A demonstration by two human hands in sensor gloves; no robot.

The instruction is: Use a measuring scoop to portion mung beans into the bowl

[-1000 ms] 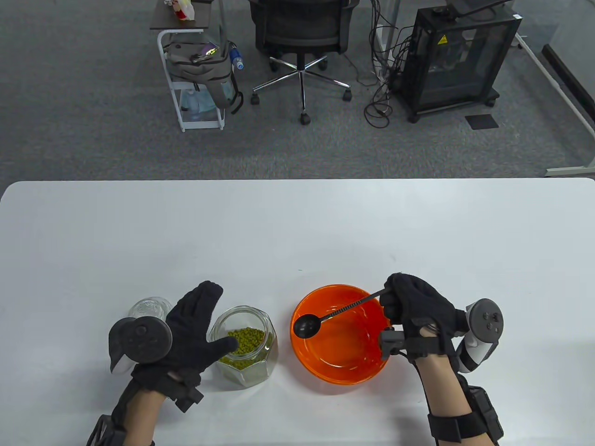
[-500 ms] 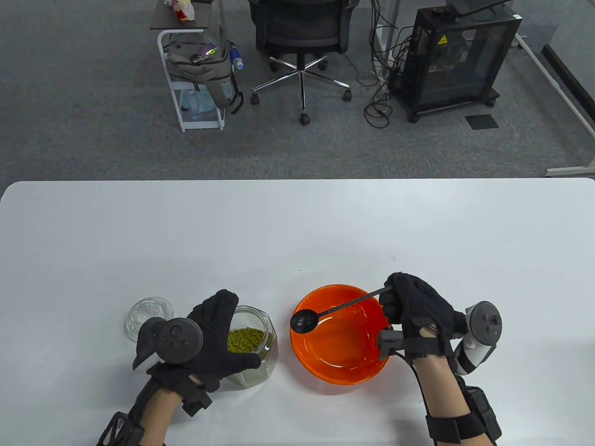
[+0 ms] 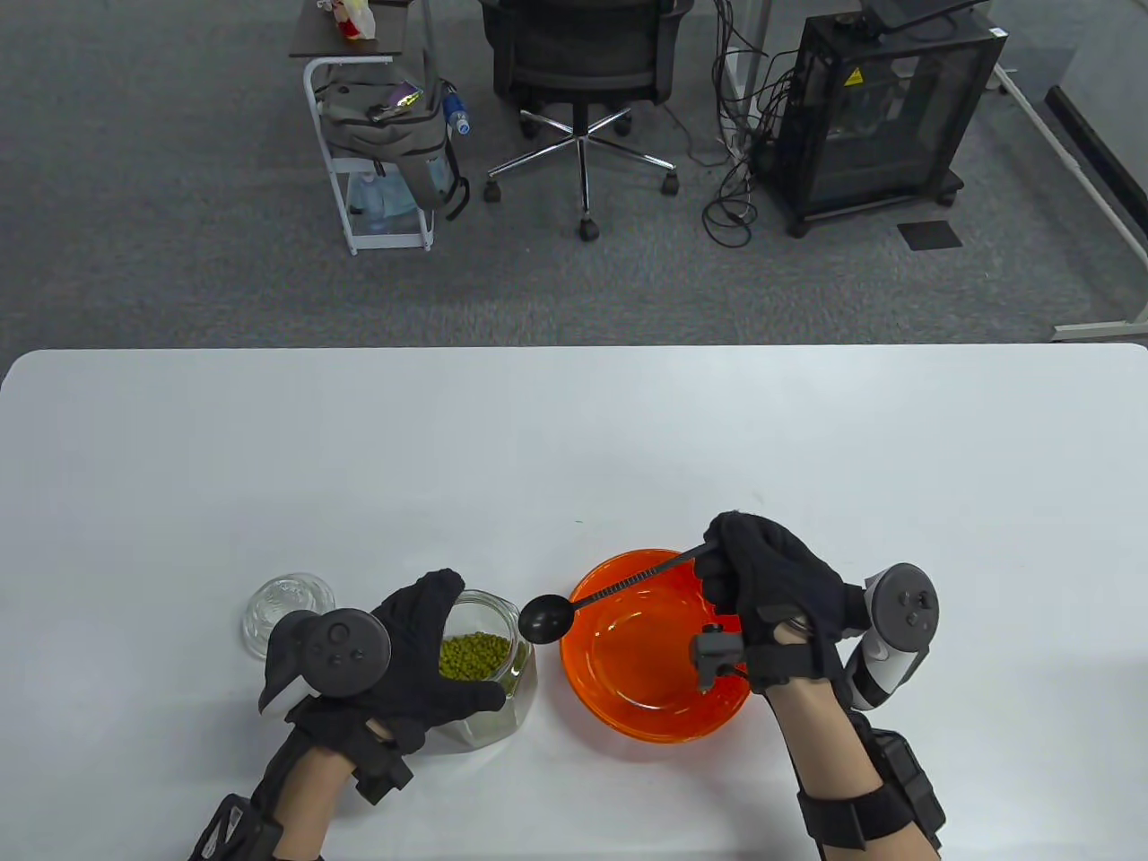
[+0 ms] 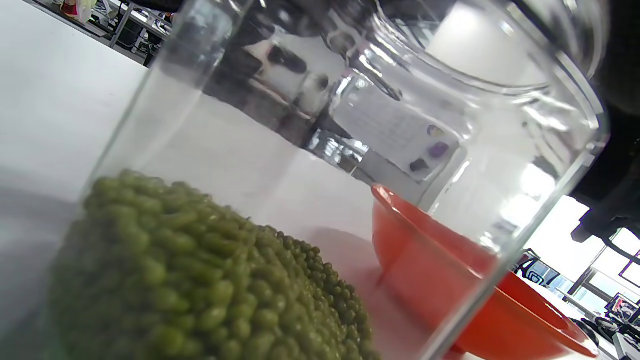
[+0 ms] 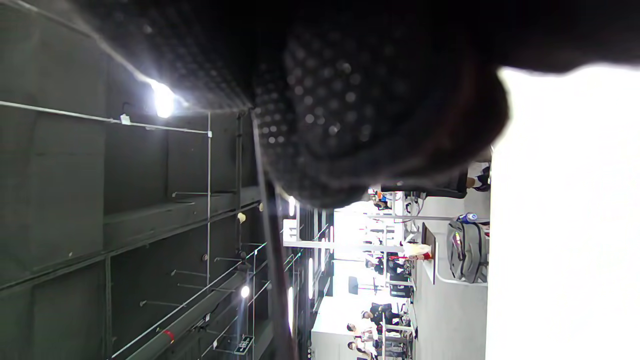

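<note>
A clear glass jar (image 3: pixel 484 664) with green mung beans (image 3: pixel 473 655) stands near the table's front, left of an orange bowl (image 3: pixel 655 659). My left hand (image 3: pixel 421 659) grips the jar from its left side, fingers behind it and thumb in front. My right hand (image 3: pixel 762 583) holds the handle of a black measuring scoop (image 3: pixel 544 618). The scoop's empty cup hangs between the jar's rim and the bowl's left rim. The left wrist view looks through the jar (image 4: pixel 350 150) at the beans (image 4: pixel 200 280) and the bowl (image 4: pixel 450 270). The right wrist view is mostly filled by the glove.
The jar's glass lid (image 3: pixel 280 610) lies on the white table (image 3: pixel 574 430) left of my left hand. Beyond the table's far edge are an office chair (image 3: pixel 583 81), a cart with a backpack (image 3: pixel 386 126) and a black cabinet (image 3: pixel 883 108).
My left hand has moved right and closed round the jar. My right hand has shifted left, carrying the scoop's cup from over the bowl toward the jar.
</note>
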